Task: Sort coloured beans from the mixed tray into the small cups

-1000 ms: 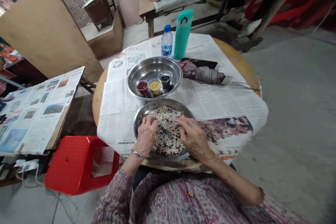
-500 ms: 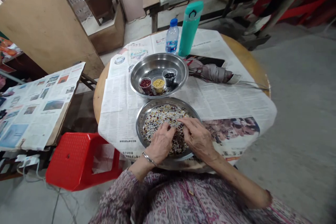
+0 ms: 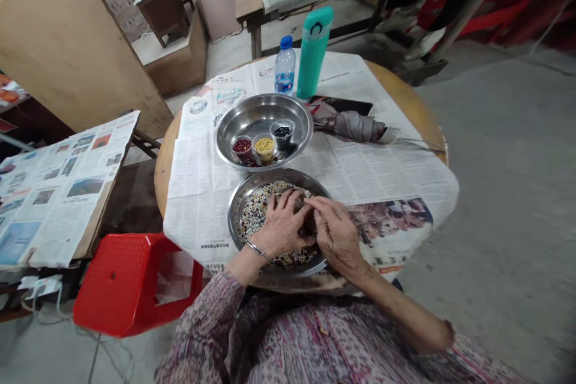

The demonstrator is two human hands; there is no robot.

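Observation:
A steel basin (image 3: pixel 231 213) of mixed white, yellow, dark red and black grains and beans (image 3: pixel 254 211) sits at the table's near edge. Over the mixture my left hand (image 3: pixel 284 225) is open, palm down with its fingers spread. My right hand (image 3: pixel 338 234) is at the basin's right side, thumb and fingertips drawn together beside the left hand; whatever is in the pinch is too small to see. In a second steel basin (image 3: pixel 263 109) just beyond stand clear cups of dark red beans (image 3: pixel 242 146), yellow beans (image 3: pixel 263 146) and black beans (image 3: pixel 282 132), with some loose beans around them.
Newspaper (image 3: pixel 382 174) covers the round table. Behind the far basin are a water bottle (image 3: pixel 285 66), a teal flask (image 3: pixel 314 54) and a folded grey umbrella (image 3: pixel 351 123). A red stool (image 3: pixel 119 282) and a newspaper-covered table (image 3: pixel 67 186) stand left.
My left hand has spread its fingers and reached forward across the grains. My right hand keeps its place near the basin's right side. The whole view has shifted slightly.

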